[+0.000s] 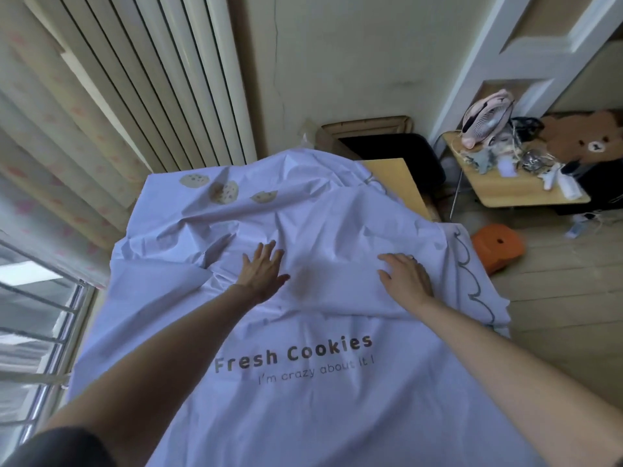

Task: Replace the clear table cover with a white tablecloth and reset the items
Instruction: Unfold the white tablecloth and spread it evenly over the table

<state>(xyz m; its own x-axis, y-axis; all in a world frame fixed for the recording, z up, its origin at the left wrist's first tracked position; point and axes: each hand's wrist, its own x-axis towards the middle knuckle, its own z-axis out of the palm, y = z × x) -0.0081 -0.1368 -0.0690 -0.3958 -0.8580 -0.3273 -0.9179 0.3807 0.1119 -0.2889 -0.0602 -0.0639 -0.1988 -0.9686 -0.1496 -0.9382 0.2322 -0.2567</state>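
A white tablecloth (pixel 303 392) printed with "Fresh Cookies" and cookie pictures lies wrinkled over the table, covering nearly all of it. A bare wooden corner of the table (pixel 394 176) shows at the far right. My left hand (pixel 261 273) rests flat on the cloth near the middle, fingers spread. My right hand (pixel 406 276) lies palm down on the cloth to the right, by a fold near the scalloped edge. Neither hand holds anything. No clear cover is in view.
A small side table (pixel 505 193) at the right carries a pink fan (pixel 485 117), a brown teddy bear (pixel 586 138) and clutter. An orange object (pixel 497 247) lies on the wooden floor. A radiator (pixel 161 79) and window bars (pixel 37 315) stand on the left. A dark chair (pixel 401 146) sits behind the table.
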